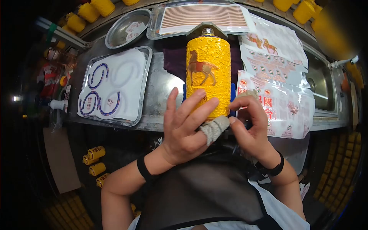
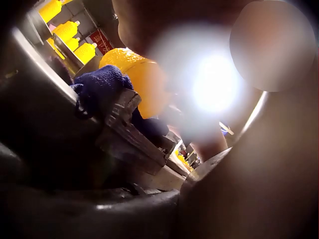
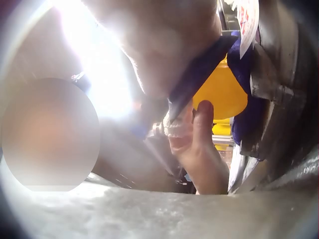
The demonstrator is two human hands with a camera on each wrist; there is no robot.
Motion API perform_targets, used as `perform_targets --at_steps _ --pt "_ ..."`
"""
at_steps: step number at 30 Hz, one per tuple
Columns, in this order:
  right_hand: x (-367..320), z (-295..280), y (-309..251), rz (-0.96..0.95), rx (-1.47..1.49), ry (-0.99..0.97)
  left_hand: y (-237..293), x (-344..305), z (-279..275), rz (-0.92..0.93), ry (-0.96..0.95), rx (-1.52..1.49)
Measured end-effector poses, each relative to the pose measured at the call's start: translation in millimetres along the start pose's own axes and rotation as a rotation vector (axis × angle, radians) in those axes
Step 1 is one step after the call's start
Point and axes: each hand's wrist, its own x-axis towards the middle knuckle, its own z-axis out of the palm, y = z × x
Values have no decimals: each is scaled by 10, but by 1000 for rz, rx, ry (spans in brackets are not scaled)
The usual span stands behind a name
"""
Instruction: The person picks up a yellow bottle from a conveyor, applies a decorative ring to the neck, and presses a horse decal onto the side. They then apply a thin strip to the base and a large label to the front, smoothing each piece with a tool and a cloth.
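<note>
A yellow embossed bottle with a brown horse in relief lies on its side, neck pointing away from me. Blue cloth pads the support beneath it. My left hand rests spread fingers on the lower end of the bottle, its index finger wrapped in a ribbed pale finger cover. My right hand is beside the bottle's base, thumb and index finger bent near that covered fingertip. I cannot tell whether it pinches anything. The right wrist view shows the bottle's flat yellow base beside the left thumb.
At left, a tray carries a white sheet with curved blue-patterned strips. A round metal bowl and a tray with a striped sheet are behind. Printed sticker sheets lie at right, before a sink.
</note>
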Motion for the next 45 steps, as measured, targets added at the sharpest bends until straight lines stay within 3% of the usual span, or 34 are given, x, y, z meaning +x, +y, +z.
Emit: perform_targets --at_steps 3,4,7,9,10,12,17,20,23,28,31,36,40,45 --pt "-72 -154 15 4 -65 18 42 0 36 0 33 -135" --pt "-72 -184 -9 -94 -94 3 -8 -41 -29 45 36 -193" --pt "-73 -217 -98 -366 -157 -53 -46 -208 -143 -76 120 -178" --pt "-63 -126 -115 -505 -151 -131 -124 -262 -253 -132 47 -141" --pt "-60 -81 -117 -506 -203 -154 -97 -252 -257 -237 58 -185" --pt "-45 19 -106 -524 -299 -208 -65 -140 -247 -173 0 -134" --pt "-109 -79 -39 -408 -186 -118 81 235 -138 -24 -159 -30" --pt "-186 -129 -55 -317 -172 -52 68 356 73 34 -98 -43" --pt "-211 -121 14 -225 -163 -5 7 293 104 0 -67 -5" --pt "-270 -118 63 -79 -84 -16 -23 -2 3 -299 26 -122" --pt "-248 -114 70 -76 -91 -28 -130 -160 30 -334 97 -191" --pt "-229 -93 90 -49 -157 -66 -172 -243 -25 -390 45 -228" --pt "-205 -129 55 -206 -206 -61 -134 -172 -133 -396 -31 -189" --pt "-147 -105 -104 -441 -228 -46 -87 2 -44 -250 -17 -146"
